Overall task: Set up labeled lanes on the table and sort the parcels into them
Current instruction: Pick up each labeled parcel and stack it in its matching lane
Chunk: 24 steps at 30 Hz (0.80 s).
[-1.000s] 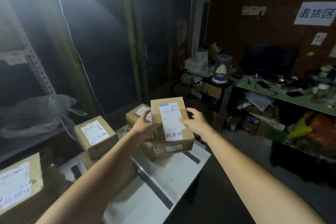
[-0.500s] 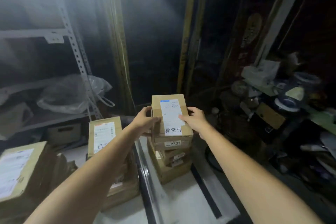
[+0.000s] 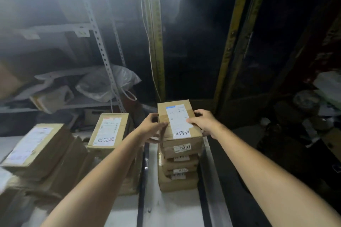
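The top box is matt brown cardboard, a little rough, with a smooth white paper label stuck on it. The tabletop looks smooth and white with a faint sheen, crossed by glossy black tape strips. The shelf post is dull grey perforated metal; the bag is thin, crinkled, translucent plastic

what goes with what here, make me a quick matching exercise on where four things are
Things:
1 top box
2 已完成 box
3 bag
4 left tape line

Places:
a on the shelf
b lying along the table
c gripped by left hand and right hand
d left of the tape, untouched

Pairs: 1-c, 2-d, 3-a, 4-b
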{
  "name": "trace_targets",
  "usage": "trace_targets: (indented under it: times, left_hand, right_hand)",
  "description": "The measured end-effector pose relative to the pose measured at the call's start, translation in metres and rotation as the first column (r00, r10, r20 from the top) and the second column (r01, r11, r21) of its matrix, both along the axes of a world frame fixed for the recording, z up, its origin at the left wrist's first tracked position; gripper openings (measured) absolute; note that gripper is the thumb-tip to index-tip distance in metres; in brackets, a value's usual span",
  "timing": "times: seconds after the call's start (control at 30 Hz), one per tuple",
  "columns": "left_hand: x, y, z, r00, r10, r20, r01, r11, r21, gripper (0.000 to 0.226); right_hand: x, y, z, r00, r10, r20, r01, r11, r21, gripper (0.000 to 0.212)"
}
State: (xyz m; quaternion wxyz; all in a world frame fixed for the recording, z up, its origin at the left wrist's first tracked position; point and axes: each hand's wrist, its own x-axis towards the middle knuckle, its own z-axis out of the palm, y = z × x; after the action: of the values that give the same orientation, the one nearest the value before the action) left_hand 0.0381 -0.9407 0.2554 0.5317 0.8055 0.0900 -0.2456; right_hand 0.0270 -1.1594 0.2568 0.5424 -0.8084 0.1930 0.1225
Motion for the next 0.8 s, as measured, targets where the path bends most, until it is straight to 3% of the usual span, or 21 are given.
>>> trace_targets:
  times: [0.23,0.33,0.4,0.5,0.63,0.73,0.8]
  left_hand:
    - [-0.012,-0.011,0.004,1.000,0.011,0.005,-0.011,0.995,0.097,0.059]
    - [-0.017,-0.014,0.015,0.997,-0.041,0.059,0.026,0.971,0.237,0.056]
    - [-0.018,-0.005,0.025,0.987,-0.080,0.139,0.021,0.925,0.381,0.054]
    - [-0.026,0.033,0.047,0.952,-0.202,0.229,0.011,0.772,0.635,0.053]
    - [-0.058,0.115,0.076,0.956,-0.203,0.211,-0.059,0.571,0.819,0.048]
    - [-0.096,0.189,0.090,0.966,-0.111,0.232,-0.145,0.513,0.846,0.033]
    - [-0.127,0.242,0.098,0.973,-0.011,0.229,-0.193,0.501,0.844,0.044]
  right_hand:
    - [-0.007,-0.009,0.000,0.993,0.111,-0.032,-0.111,0.994,0.010,0.065]
    - [-0.002,-0.009,0.010,0.981,0.194,-0.032,-0.196,0.970,-0.145,0.050]
    - [0.006,-0.004,0.025,0.957,0.289,-0.001,-0.267,0.881,-0.390,0.040]
    - [0.020,0.018,0.053,0.899,0.438,-0.010,-0.320,0.641,-0.698,0.045]
    - [0.029,0.085,0.081,0.793,0.602,-0.091,-0.454,0.485,-0.747,0.056]
    - [0.019,0.153,0.092,0.689,0.715,-0.120,-0.551,0.408,-0.728,0.058]
    - [0.010,0.207,0.094,0.609,0.782,-0.129,-0.588,0.336,-0.736,0.057]
